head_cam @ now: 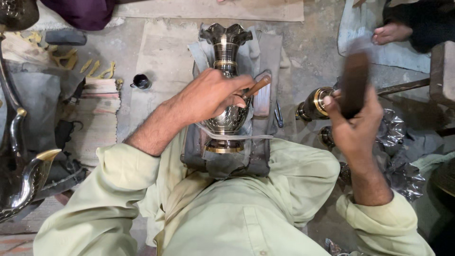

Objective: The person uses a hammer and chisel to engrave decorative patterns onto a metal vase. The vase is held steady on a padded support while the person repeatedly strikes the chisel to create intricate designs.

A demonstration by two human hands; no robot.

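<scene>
A dark, engraved metal vase with brass bands and a fluted rim (226, 85) lies on a grey padded cloth (265, 52) over the person's lap. The left hand (211, 97), resting on the vase, grips a wooden-handled chisel (256, 87). Right of the vase, the raised right hand (355, 125) clenches a blurred dark wooden mallet (354, 83).

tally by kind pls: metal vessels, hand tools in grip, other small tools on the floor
Metal vessels: 4: fluted vase on the lap, brass-rimmed vessel, a smaller one below it, spouted vessel at the left edge.
Tools in grip: 2: wooden-handled chisel in the left hand, dark mallet, blurred, in the right hand.
Other small tools: 1: pliers.
Total: 7
</scene>
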